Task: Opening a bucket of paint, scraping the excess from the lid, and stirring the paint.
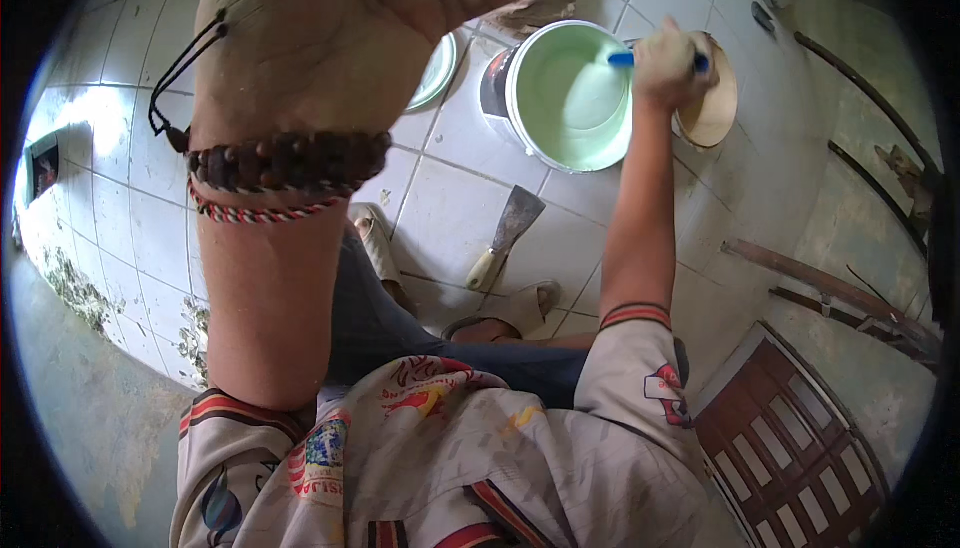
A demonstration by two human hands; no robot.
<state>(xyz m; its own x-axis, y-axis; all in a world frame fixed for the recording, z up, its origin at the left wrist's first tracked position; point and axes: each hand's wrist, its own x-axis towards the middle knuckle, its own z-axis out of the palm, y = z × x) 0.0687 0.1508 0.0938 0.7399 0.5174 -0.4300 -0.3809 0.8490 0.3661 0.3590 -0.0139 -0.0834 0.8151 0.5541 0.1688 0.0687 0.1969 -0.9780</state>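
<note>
My left hand (400,8) is raised close to the camera, palm showing and fingers stretched out, with nothing in it; its fingertips are cut off by the upper edge. Bracelets circle that wrist. My right hand (668,66) is closed round a blue handle (622,60) over the right rim of a white bucket (512,98). What sits at the tool's working end cannot be made out. Pale green paint (570,98) coats the bucket's inside. Partly behind my right hand lies a round beige dish-like thing (712,108).
A scraper (508,233) lies on the white tiled floor (470,193) near my feet. Partly hidden by my left hand is a green-smeared lid (435,73). Crumpled brown material (540,3) sits behind the bucket. Metal bars (830,293) and a brown slatted panel (790,428) are at right.
</note>
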